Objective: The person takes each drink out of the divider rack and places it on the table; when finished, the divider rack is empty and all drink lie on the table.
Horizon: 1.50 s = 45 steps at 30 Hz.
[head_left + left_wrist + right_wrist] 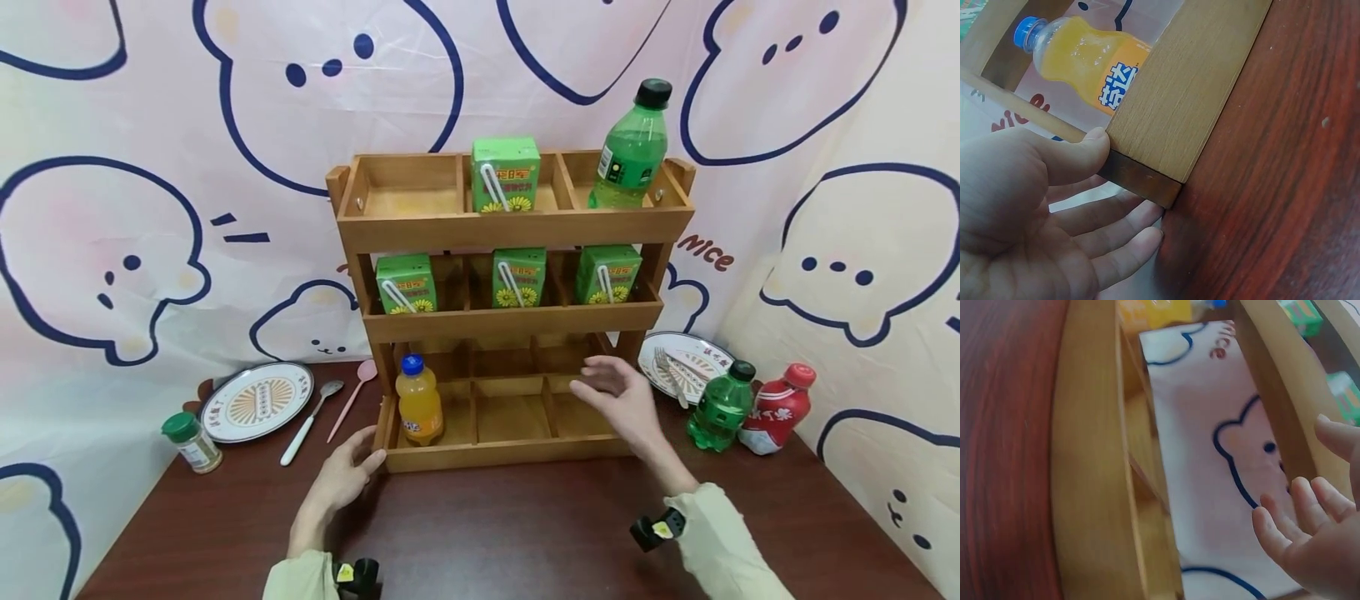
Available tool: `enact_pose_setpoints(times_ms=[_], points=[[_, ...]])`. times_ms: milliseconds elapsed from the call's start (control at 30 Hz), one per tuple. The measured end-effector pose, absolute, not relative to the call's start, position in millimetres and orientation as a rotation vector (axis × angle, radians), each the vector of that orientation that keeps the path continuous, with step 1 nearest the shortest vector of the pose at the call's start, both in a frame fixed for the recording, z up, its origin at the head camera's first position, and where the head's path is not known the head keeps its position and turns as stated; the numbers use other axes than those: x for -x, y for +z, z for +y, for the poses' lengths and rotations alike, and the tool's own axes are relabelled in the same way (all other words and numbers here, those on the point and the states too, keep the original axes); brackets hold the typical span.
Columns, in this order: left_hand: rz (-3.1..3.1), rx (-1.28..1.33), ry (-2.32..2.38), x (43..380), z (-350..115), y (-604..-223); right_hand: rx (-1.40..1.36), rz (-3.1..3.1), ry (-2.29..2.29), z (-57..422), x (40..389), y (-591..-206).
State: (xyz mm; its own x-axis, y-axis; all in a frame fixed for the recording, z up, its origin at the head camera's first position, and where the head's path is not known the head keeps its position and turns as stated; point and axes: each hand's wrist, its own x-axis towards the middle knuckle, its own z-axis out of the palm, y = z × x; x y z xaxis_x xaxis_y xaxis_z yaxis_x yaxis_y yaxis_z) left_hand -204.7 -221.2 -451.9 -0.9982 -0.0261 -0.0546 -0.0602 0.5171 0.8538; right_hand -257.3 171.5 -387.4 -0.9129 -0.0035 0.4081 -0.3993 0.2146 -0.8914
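Note:
My left hand [341, 479] is at the lower left corner of a three-tier wooden shelf [517, 452]. In the left wrist view its thumb rests on the corner's edge, with the other fingers loosely extended along the outer side. Just inside that corner stands an orange soda bottle [420, 402] with a blue cap. My right hand [626, 404] hovers before the right part of the bottom tier, fingers loosely bent and nothing held. Green drink cartons [519, 277] with straws stand in the middle tier. Another carton [506, 175] and a green soda bottle [633, 150] occupy the top tier.
On the left are a green-lidded shaker [192, 443], a plate [258, 402], a metal spoon [309, 425] and a pink spoon [351, 402]. To the right are a plate [686, 358] with a fork [670, 375], a green bottle [722, 408] and a red bottle [777, 410].

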Motion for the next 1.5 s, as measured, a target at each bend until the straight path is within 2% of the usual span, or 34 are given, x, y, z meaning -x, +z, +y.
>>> enact_pose_setpoints(times_ms=[300,833,1500], points=[[2.712,0.094,1.520,204.9,-222.6,-452.5,-0.421,-2.238,1.842,108.9,269.5,-397.0],[2.738,0.074,1.543,205.9,-226.9,-444.1,-0.639,-2.416,1.622,5.5,272.7,-402.5],[2.770,0.085,1.513,203.5,-219.2,-453.1,-0.542,-2.576,1.484,-40.7,283.0,-409.1]])
